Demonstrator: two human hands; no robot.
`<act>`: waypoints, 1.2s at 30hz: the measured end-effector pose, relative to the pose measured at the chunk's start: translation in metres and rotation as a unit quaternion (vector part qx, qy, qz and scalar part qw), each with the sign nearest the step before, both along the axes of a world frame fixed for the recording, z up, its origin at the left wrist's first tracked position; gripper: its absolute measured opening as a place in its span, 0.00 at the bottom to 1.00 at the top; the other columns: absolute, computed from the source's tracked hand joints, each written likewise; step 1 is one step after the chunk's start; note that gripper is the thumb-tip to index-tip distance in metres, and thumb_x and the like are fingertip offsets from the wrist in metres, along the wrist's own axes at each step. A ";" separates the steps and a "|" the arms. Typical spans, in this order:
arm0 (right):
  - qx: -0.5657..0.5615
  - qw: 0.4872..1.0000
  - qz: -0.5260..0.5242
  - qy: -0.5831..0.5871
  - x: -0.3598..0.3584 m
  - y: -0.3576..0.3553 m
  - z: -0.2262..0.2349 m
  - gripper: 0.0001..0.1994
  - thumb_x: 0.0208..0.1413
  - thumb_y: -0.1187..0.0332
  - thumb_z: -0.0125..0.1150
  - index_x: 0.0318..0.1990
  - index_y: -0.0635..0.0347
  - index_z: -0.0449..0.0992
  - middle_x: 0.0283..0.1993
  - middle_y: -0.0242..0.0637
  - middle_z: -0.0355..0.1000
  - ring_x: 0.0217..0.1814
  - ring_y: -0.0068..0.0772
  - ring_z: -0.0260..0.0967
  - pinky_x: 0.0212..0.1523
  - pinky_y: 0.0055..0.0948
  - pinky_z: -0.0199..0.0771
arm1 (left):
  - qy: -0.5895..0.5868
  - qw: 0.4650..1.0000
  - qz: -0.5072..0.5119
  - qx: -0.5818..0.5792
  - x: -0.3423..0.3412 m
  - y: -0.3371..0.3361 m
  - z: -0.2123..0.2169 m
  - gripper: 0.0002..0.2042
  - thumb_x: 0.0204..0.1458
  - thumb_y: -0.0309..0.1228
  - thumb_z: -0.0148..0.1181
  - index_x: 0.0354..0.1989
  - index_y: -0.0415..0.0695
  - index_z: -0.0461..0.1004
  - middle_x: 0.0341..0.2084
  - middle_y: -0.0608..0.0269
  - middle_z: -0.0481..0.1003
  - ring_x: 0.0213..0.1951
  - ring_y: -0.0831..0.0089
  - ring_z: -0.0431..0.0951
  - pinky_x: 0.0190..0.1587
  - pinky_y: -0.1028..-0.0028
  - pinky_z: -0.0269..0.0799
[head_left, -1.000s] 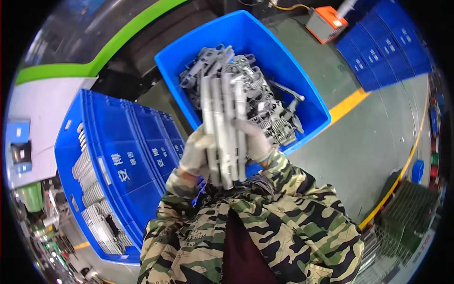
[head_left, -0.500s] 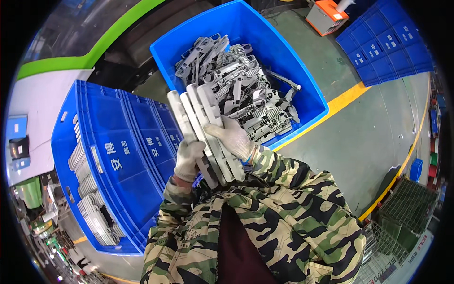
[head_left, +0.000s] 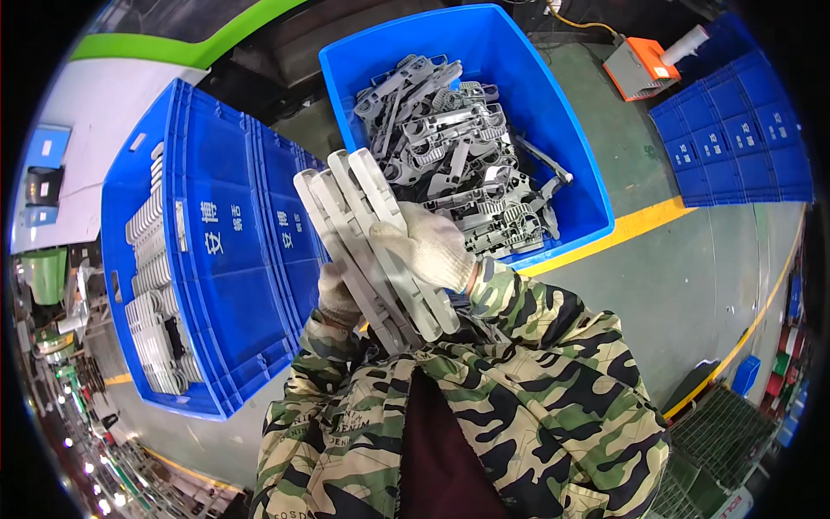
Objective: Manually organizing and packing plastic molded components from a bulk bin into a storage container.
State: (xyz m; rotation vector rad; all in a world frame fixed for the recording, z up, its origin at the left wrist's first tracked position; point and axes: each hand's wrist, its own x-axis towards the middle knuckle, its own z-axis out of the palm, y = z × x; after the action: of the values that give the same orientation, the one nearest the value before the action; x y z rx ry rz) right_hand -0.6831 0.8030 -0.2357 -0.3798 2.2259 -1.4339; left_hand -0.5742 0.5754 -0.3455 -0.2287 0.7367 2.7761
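Note:
Several long, pale grey bar-shaped parts [head_left: 367, 246] lie side by side, slanting up and away in front of my chest. My right hand [head_left: 430, 248], in a whitish knit glove, grips them from the right, its thumb laid across the top. On the other side my left hand [head_left: 337, 294], gloved alike, is closed against the outer bar; the bars hide most of its fingers. Just beyond the bars stands a large blue bin [head_left: 566, 130], with a jumbled heap of grey moulded or cast parts [head_left: 458, 143] inside.
To the left, a blue crate [head_left: 220, 259] on its side holds rows of similar grey parts [head_left: 151, 259]. Stacked blue crates [head_left: 735, 134] and an orange-and-grey box [head_left: 640, 67] stand at the far right. A yellow line [head_left: 631, 227] crosses the floor; wire cages [head_left: 722, 441] are at lower right.
The bars have fanned apart and their far ends tilt further left. My left hand has slid further behind them. The surroundings have shifted in view as my head moved.

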 end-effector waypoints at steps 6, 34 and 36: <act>-0.109 0.983 0.103 0.103 -0.008 0.009 -0.018 0.33 0.73 0.41 0.55 0.58 0.70 0.78 0.51 0.57 0.81 0.53 0.58 0.82 0.57 0.44 0.81 | 0.063 0.988 0.106 0.091 0.013 0.002 -0.023 0.60 0.49 0.76 0.69 0.79 0.40 0.61 0.68 0.49 0.74 0.66 0.49 0.78 0.67 0.43 0.80; 0.471 0.828 0.240 0.186 -0.096 0.047 -0.208 0.17 0.57 0.66 0.69 0.51 0.62 0.78 0.52 0.49 0.78 0.57 0.56 0.79 0.56 0.49 0.84 | -0.049 0.967 0.247 -0.023 0.063 -0.061 0.056 0.62 0.52 0.82 0.58 0.82 0.41 0.56 0.69 0.26 0.69 0.64 0.34 0.78 0.61 0.38 0.84; 0.475 0.828 0.214 0.208 -0.094 0.043 -0.256 0.16 0.58 0.66 0.68 0.51 0.62 0.78 0.53 0.51 0.79 0.58 0.56 0.80 0.57 0.49 0.84 | -0.058 0.967 0.249 -0.025 0.063 -0.060 0.054 0.62 0.53 0.82 0.57 0.83 0.41 0.56 0.69 0.26 0.69 0.65 0.34 0.78 0.61 0.38 0.84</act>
State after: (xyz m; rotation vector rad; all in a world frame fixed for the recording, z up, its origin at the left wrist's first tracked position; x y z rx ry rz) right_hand -0.7772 0.8463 -0.4916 -0.7984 2.6177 0.0876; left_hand -0.5108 0.5153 -0.2920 -0.6651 0.8111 3.1711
